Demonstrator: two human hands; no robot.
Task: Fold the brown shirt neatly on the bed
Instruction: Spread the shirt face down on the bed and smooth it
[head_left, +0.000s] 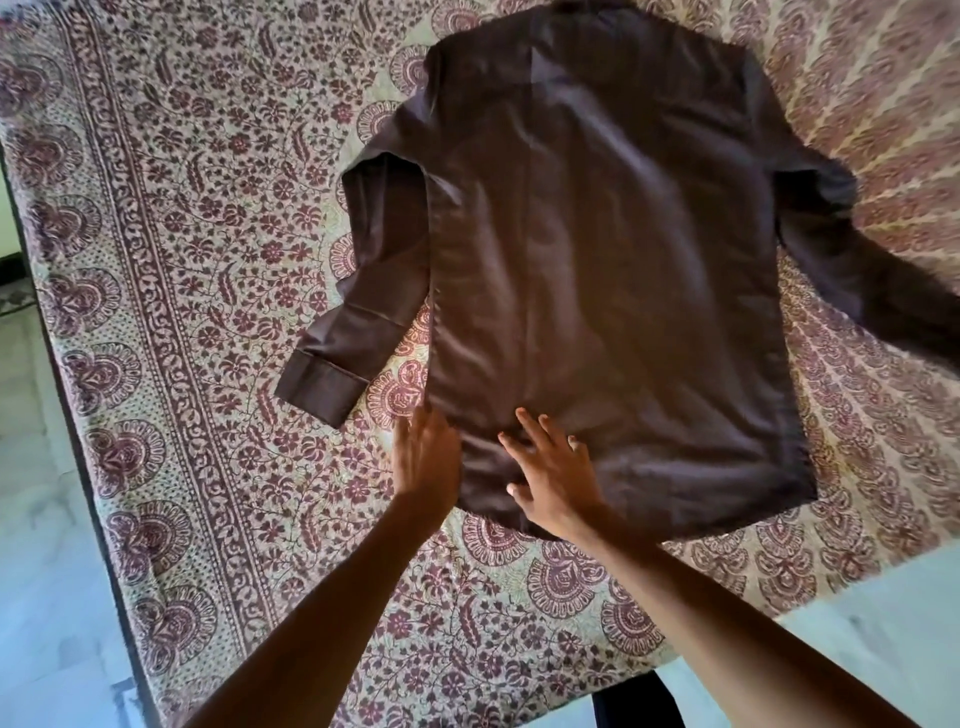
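— How are the grips held?
— The right grip (550, 478) is laid flat on the brown shirt (597, 260) just above the hem, fingers spread, with nothing pinched. The left grip (426, 462) is set beside it at the shirt's side edge, fingers straight and close together. It is blurred, so contact cannot be confirmed.
— Why there?
— The lower cloth is probably being smoothed and squared before any fold is made.
— And where is the shirt found?
— It is spread back-up on the bed (182, 260), with the hem nearest the person and the collar end farthest away.
— What can be counted?
— One shirt and two grips. Two sleeves are seen: the bent sleeve (384, 249) is tucked alongside the body, its cuff (322, 382) lying flat on the bedsheet, and the outflung sleeve (857, 291) is left trailing to the other side. No fold is seen yet
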